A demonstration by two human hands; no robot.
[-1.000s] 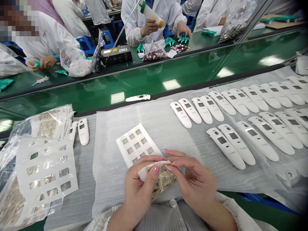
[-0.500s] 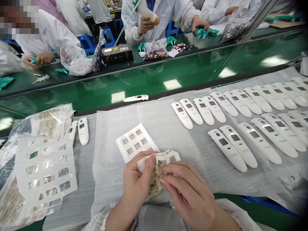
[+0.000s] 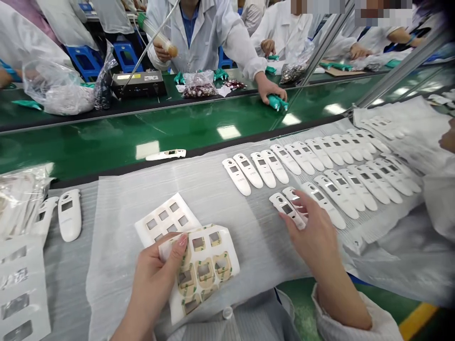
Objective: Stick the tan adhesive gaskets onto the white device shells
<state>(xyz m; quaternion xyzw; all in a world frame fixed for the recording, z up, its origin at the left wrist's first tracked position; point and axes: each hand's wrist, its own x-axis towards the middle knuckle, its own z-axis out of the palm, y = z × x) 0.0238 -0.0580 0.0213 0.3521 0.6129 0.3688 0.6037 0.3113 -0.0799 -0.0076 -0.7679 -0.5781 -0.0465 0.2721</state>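
My left hand (image 3: 161,267) pinches a sheet of adhesive stickers (image 3: 205,270) between thumb and fingers; the stickers are frame-shaped with square windows and green marks. Beneath its upper left part, a second white sheet with square cut-outs (image 3: 163,214) lies on the foam covering. To the right, my right hand (image 3: 313,227) has its thumb and fingers around a white device housing (image 3: 286,208), the nearest of the front row, which still lies at its place. A neighbouring housing (image 3: 289,192) is partly hidden behind the fingers.
Two rows of white housings (image 3: 332,192) run off to the right. More housings (image 3: 70,215) and a cut-out sheet (image 3: 23,289) lie at left. Beyond the green conveyor (image 3: 192,125), a co-worker's hand (image 3: 268,89) holds green parts. Another person's sleeve (image 3: 441,203) is at far right.
My right hand has left the sticker sheet and moved right to the nearest front-row housing. My left hand keeps the sheet, now flatter. The view has turned to the right.
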